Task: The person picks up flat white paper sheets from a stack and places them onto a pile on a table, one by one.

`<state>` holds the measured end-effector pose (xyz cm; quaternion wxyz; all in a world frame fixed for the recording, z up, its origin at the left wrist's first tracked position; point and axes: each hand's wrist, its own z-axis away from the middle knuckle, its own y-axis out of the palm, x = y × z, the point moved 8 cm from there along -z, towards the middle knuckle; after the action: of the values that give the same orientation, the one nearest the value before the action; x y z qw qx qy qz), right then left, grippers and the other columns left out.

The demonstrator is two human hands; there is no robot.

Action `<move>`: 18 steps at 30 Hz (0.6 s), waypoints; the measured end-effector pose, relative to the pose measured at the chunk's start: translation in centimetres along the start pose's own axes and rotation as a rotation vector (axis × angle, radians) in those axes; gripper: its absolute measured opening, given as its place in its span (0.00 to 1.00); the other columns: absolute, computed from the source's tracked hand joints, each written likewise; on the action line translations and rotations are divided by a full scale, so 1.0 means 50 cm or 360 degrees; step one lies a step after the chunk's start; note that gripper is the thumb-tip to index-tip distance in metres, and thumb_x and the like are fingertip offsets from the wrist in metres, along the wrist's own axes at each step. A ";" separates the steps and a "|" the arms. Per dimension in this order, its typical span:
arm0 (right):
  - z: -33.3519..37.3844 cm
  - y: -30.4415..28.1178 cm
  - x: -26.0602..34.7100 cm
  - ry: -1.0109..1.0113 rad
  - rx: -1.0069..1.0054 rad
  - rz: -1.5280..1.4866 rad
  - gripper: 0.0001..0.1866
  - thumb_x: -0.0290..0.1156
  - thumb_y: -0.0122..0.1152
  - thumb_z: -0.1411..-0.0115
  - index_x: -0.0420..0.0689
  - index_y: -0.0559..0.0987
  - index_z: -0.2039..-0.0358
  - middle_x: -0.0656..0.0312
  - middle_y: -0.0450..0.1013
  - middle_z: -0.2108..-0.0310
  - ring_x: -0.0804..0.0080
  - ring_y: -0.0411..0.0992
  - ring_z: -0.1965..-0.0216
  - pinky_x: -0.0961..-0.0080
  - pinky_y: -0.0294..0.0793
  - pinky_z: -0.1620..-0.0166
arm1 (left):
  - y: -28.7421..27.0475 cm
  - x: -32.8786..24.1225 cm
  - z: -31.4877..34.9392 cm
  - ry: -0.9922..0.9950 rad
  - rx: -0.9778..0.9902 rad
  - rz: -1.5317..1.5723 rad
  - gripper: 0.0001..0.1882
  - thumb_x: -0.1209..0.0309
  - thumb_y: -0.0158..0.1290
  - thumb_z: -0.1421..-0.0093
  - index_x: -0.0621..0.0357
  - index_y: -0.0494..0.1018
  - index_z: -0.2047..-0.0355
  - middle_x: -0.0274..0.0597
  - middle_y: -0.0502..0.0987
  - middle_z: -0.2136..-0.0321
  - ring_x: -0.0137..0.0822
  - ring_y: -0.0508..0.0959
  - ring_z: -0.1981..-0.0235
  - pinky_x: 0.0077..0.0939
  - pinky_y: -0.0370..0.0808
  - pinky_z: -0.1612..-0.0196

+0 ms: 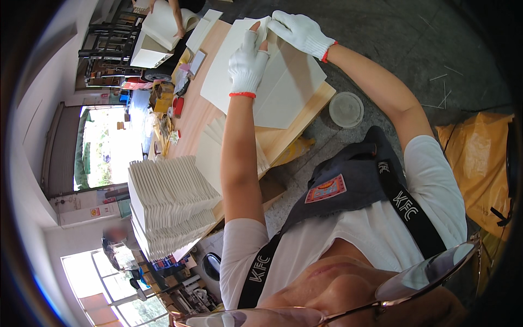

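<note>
Both my hands wear white gloves with red cuffs. My left hand [248, 65] lies flat on a large cream paper sheet [283, 90], and its bare fingertips press near the sheet's far edge. My right hand [298, 31] grips the folded-over far corner of the same sheet, just right of my left fingertips. The sheet rests on a wooden table [297, 128] and shows fold creases.
A tall stack of folded cream sheets [169, 204] stands near left, with a fanned pile [210, 152] beside it. Small clutter [166, 106] lines the table's left edge. Another person's arm [175, 16] handles paper at the far end. On the floor are a round clear lid [346, 109] and a yellow bag [479, 163].
</note>
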<state>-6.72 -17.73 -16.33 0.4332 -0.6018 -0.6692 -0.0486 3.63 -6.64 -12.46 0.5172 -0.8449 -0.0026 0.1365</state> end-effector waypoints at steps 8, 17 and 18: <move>-0.010 0.001 -0.008 0.0215 0.0097 -0.0175 0.20 0.50 0.44 0.32 0.45 0.71 0.65 0.51 0.72 0.72 0.47 0.72 0.67 0.56 0.68 0.64 | -0.001 0.010 -0.012 -0.0103 0.0063 0.0219 0.25 0.54 0.57 0.42 0.40 0.71 0.44 0.49 0.80 0.55 0.50 0.79 0.56 0.39 0.75 0.52; -0.013 -0.005 -0.009 0.0269 0.0127 -0.0233 0.23 0.54 0.45 0.34 0.45 0.71 0.67 0.51 0.72 0.73 0.49 0.73 0.68 0.58 0.68 0.65 | 0.012 0.019 0.006 -0.0190 0.0248 0.0478 0.27 0.64 0.62 0.44 0.43 0.71 0.43 0.48 0.79 0.51 0.43 0.80 0.52 0.33 0.75 0.50; -0.015 -0.010 -0.007 0.0208 0.0110 -0.0253 0.23 0.55 0.45 0.34 0.45 0.71 0.68 0.51 0.72 0.74 0.50 0.73 0.68 0.58 0.68 0.66 | 0.013 0.026 0.004 -0.0139 0.0162 0.0607 0.26 0.65 0.61 0.43 0.44 0.71 0.43 0.48 0.79 0.51 0.43 0.80 0.53 0.33 0.75 0.51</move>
<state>-6.82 -18.58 -15.88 0.4912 -0.5271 -0.6864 -0.0988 4.72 -6.56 -13.41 0.5234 -0.7962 0.1419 0.2684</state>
